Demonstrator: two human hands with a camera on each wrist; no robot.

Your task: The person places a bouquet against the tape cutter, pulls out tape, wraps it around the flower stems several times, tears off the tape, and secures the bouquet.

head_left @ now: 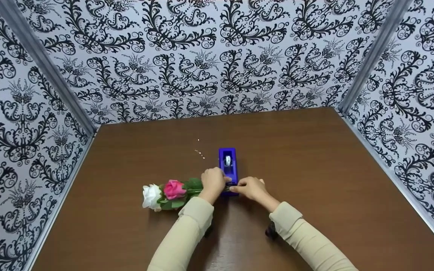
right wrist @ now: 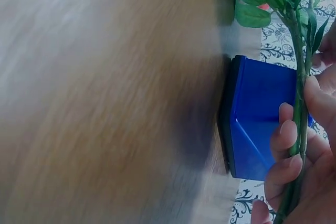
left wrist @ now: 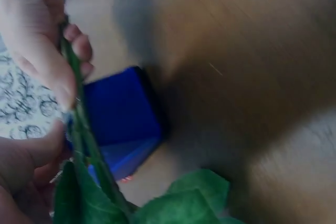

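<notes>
My right hand grips the green stems of artificial flowers, fingers curled round them in the right wrist view. A pink rose and a white rose head the bunch at the left. Beside the stems, my left hand has its thumb drawn in to its bent fingers, close over the front of a blue tape dispenser. I cannot tell what those fingers pinch. The stems cross in front of the dispenser, which carries a tape roll.
The brown wooden table meets patterned panels at the back and sides. Several small white bits lie left of the dispenser. A dark object shows beside the right sleeve. Green leaves hang at the lower edge of the left wrist view.
</notes>
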